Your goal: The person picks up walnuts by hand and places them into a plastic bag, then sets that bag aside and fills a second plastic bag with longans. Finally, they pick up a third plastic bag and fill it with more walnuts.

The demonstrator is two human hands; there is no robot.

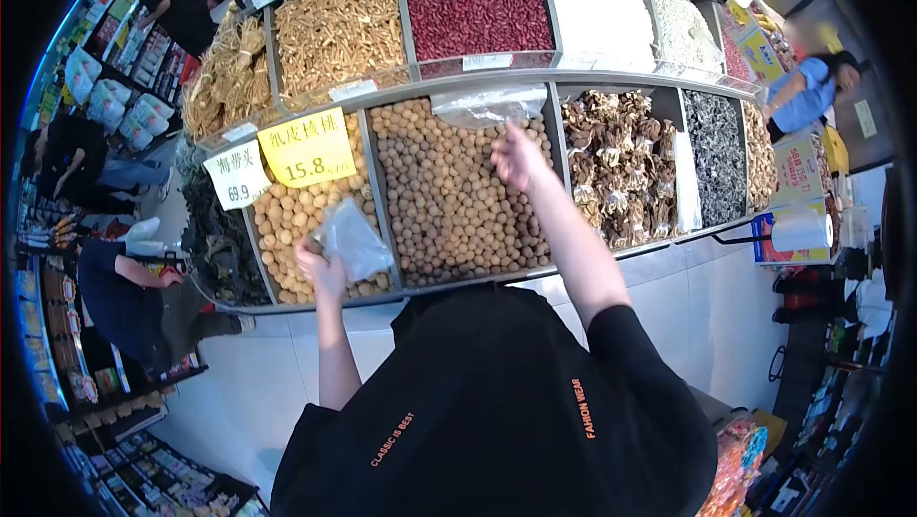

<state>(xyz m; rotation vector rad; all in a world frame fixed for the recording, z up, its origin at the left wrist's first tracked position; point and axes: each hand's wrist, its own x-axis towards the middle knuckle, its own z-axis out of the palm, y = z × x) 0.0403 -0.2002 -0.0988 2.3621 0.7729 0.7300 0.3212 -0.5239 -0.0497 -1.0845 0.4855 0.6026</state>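
Note:
My left hand (pixel 325 271) is closed on a clear plastic bag (pixel 356 242), which hangs over the bin of walnuts (pixel 277 231). My right hand (pixel 519 156) is stretched out above the neighbouring bin of small round brown dried fruits (pixel 430 183), which look like longans. Its fingers are apart and nothing shows in them. Just beyond those fingertips, a sheet of clear plastic (pixel 487 105) lies at the back of that bin. A yellow price sign (pixel 306 147) and a white one (pixel 236 176) stand over the walnuts.
Dried mushrooms (pixel 616 168) and black dried fungus (pixel 716 154) fill bins to the right. Red beans (pixel 478 9) and dried sticks (pixel 341 30) sit in the upper row. A plastic bag roll (pixel 802 231) is at right. Other people (pixel 143 297) stand around.

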